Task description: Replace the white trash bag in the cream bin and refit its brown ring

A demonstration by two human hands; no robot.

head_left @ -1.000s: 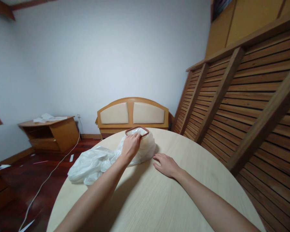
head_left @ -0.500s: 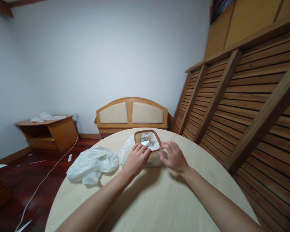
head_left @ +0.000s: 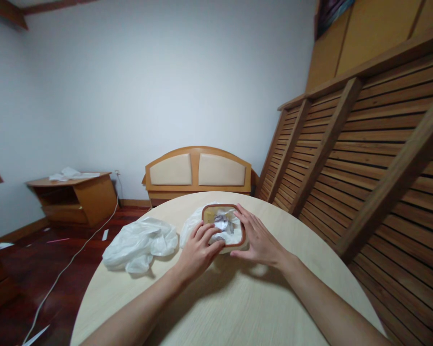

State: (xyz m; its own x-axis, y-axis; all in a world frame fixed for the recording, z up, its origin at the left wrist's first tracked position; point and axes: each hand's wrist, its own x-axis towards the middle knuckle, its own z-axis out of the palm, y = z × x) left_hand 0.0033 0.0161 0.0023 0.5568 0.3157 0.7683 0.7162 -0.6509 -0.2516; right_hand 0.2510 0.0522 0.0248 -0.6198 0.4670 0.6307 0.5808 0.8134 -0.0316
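A small waste bin (head_left: 244,230) with a brown rounded-square rim stands near the far side of the round table, its opening tilted toward me. Crumpled white paper (head_left: 222,224) lies inside it. My left hand (head_left: 199,249) grips the front-left of the bin, with its fingers over the rim. Around the right side curves my right hand (head_left: 260,239), fingertips at the rim and thumb low by the front wall. A white plastic bag (head_left: 189,225) shows behind and left of the bin, partly hidden by it and my left hand.
Another crumpled white plastic bag (head_left: 140,244) lies on the left of the round table (head_left: 260,302). Beyond the table stands a headboard (head_left: 198,170). Slatted wooden panels (head_left: 375,144) lean at the right. A cabinet (head_left: 75,199) and a white cable (head_left: 68,266) are at the left.
The bin has come nearer to me and its rim has turned slightly. My right hand has moved from the rim's front-right corner to wrap its right side; my left hand has shifted lower and left.
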